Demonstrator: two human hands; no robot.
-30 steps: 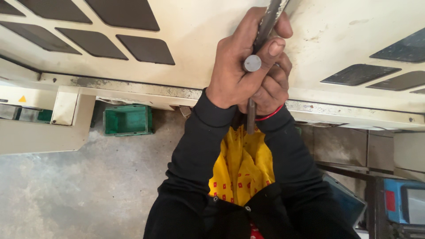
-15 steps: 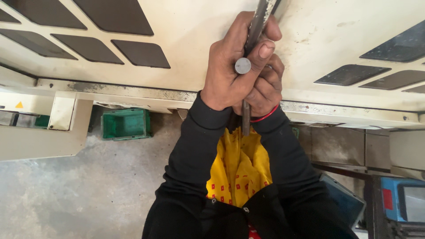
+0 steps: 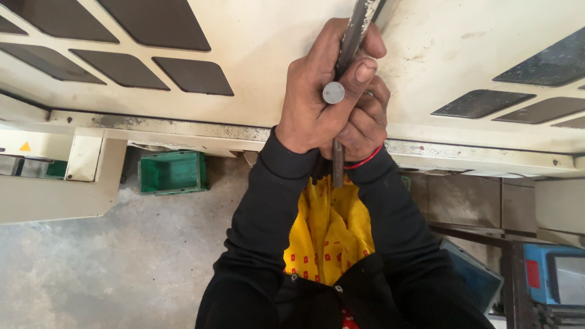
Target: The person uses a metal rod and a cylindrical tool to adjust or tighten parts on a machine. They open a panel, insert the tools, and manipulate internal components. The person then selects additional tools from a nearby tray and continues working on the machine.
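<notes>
A cream metal machine housing (image 3: 262, 42) with dark slotted panels fills the top of the frame, its worn lower ledge running across the middle; below it lies a grey concrete floor (image 3: 79, 268). Both hands meet at upper centre, clasped together round a dark metal rod (image 3: 350, 42) that rises out of the top edge and pokes out beneath the fists. The left hand (image 3: 314, 103) is closed tight on the rod, thumb laid along it, with a small round grey metal end (image 3: 333, 92) showing beside the thumb. The right hand (image 3: 365, 125) is wrapped over the left one's fingers, also closed; a red band (image 3: 365, 162) circles its wrist. Black sleeves run down to the lower centre, over yellow cloth (image 3: 329, 237) with red marks. On the floor at centre left, under the ledge, stands a green plastic crate (image 3: 172, 172); its inside looks empty. A second green bin (image 3: 55, 169) peeks out at far left, contents hidden. At lower right sits a blue box (image 3: 554, 274) with a grey face.
</notes>
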